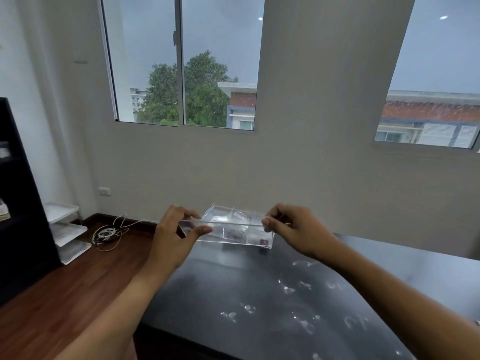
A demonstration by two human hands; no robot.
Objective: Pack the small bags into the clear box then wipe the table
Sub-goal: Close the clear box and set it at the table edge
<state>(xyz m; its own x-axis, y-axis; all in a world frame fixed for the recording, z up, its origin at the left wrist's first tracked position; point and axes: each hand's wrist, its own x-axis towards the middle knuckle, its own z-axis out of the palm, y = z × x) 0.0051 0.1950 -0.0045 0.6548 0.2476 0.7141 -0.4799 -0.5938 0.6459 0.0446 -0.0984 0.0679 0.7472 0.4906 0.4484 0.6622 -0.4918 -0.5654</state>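
Beside table (389,261), coiled cable (106,233).

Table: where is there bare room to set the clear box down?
Bare black table lies under the clear box, left of the small bags. Bags crowd the near right. Left hand and right hand hold the box.

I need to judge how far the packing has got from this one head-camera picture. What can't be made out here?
- Contents of the clear box: head view, see-through walls and glare blur them; no count possible.
- Box ends: covered by the left hand and right hand.
- Small clear bags on the black table: faint glints, number unclear.
- Table's near and right parts: cut off by the frame and forearms.
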